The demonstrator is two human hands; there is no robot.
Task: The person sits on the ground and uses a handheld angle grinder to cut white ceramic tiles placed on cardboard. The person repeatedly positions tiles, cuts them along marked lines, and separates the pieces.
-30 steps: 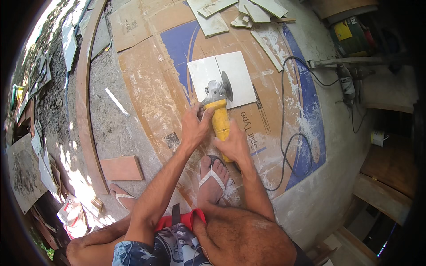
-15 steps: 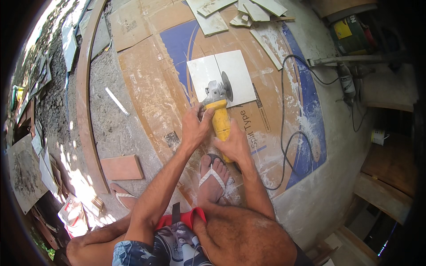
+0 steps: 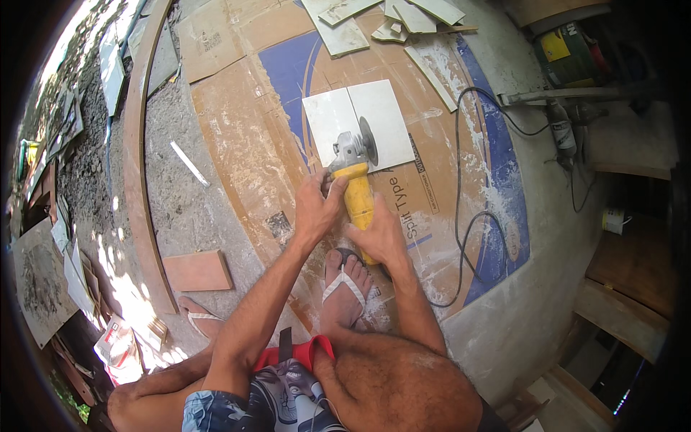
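A yellow angle grinder with a grey head and dark disc rests over the near edge of a white square tile lying on flattened cardboard. My left hand grips the front of the grinder's yellow body, just behind the head. My right hand wraps the rear of the handle. A cut line runs down the middle of the tile toward the disc. The grinder's black cord loops away to the right. My foot in a white sandal sits just below the hands.
Several broken tile pieces lie at the top. A terracotta tile and a curved wooden strip are on the left. A green machine and another power tool stand at the right.
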